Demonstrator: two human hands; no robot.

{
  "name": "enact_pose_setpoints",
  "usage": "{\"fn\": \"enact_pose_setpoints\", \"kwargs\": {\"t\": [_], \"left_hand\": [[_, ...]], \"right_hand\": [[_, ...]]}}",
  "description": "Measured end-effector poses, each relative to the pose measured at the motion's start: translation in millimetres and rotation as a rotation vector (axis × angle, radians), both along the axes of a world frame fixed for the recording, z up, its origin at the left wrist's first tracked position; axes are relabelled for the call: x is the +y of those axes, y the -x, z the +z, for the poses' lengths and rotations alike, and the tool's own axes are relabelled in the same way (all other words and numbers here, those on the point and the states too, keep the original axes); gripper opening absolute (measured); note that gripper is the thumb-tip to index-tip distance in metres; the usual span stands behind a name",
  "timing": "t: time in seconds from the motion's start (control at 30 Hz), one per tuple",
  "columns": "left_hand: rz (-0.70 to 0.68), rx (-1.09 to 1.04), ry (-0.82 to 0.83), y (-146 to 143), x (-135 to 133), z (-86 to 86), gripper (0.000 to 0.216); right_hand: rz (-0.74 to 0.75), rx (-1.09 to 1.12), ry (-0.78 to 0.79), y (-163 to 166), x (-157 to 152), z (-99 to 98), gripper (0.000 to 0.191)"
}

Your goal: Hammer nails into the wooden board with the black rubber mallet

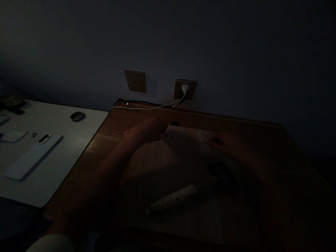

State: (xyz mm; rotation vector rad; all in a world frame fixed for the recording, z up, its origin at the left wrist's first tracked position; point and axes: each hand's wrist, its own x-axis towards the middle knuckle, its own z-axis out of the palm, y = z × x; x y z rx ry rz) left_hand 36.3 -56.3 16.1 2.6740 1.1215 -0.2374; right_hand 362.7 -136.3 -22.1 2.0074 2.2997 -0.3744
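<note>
The head view is very dark. A pale sheet (183, 168) lies flat on the wooden desk (110, 136), and both hands are at its far edge. The left hand (147, 131) rests at the far left corner of the sheet with its fingers curled in – it seems to pinch or press the edge, but it is too dark to tell if it really has hold of it. The right hand (231, 145) sits at the far right part of the same edge, fingers pointing left and down on the sheet; how far its grip is open I cannot tell.

On the sheet, nearer to the person than both hands, lies a white stick-shaped thing (173, 199) (maybe a pen or tool). Its long side runs from near left to far right. A dark lump (223, 175) sits just past its right end, close under the right hand, so the right hand is nearer to both.

Left of the sheet a white phone (33, 157) lies on a white board (65, 168). Behind the sheet – on the wall – a white plug (185, 89) sits in a socket (193, 84).
</note>
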Motion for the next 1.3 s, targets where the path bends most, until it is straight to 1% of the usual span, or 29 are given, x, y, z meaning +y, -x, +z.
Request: {"fn": "enact_pose_setpoints", "kwargs": {"t": [0.07,0.17,0.3,0.47,0.6,0.73,0.87,1.0,1.07,1.13,1.2,1.3], "left_hand": [[0.005,-0.016,-0.005,-1,-2,4.5,0.026],[-0.007,-0.069,0.001,-1,-5,8.0,0.026],[-0.053,-0.133,0.035,-2,-4,0.2,0.027],[-0.014,-0.079,0.047,-5,-1,-8.6,0.025],[-0.029,-0.073,0.038,-9,-2,-8.3,0.025],[-0.031,-0.010,-0.012,-13,-6,-7.3,0.025],[-0.035,0.012,-0.039,-16,-7,-7.3,0.026],[-0.041,0.002,-0.015,-17,-6,-9.8,0.028],[-0.052,-0.006,-0.010,-16,-5,-12.1,0.029],[-0.077,-0.006,-0.025,-16,-3,-14.5,0.029],[-0.086,-0.008,-0.042,-15,-2,-16.3,0.029],[-0.056,-0.019,-0.027,-14,-1,-16.8,0.030]], "right_hand": [[0.021,0.009,-0.014,1,0,-0.2,0.016],[0.054,0.024,-0.044,2,0,1.8,0.021],[0.070,0.046,-0.085,6,0,3.3,0.022],[0.112,0.080,-0.090,15,-1,-2.4,0.021],[0.130,0.124,-0.096,23,-2,-5.1,0.019],[0.134,0.121,-0.085,27,0,-6.1,0.019],[0.164,0.103,-0.108,26,1,-6.3,0.023],[0.153,0.146,-0.116,23,-2,-2.9,0.026],[0.132,0.235,-0.142,25,-3,0.0,0.024],[0.078,0.398,-0.178,29,-6,4.1,0.020],[-0.007,0.633,-0.173,35,-8,9.3,0.016],[-0.194,1.096,-0.114,46,-10,17.2,0.021]]}}
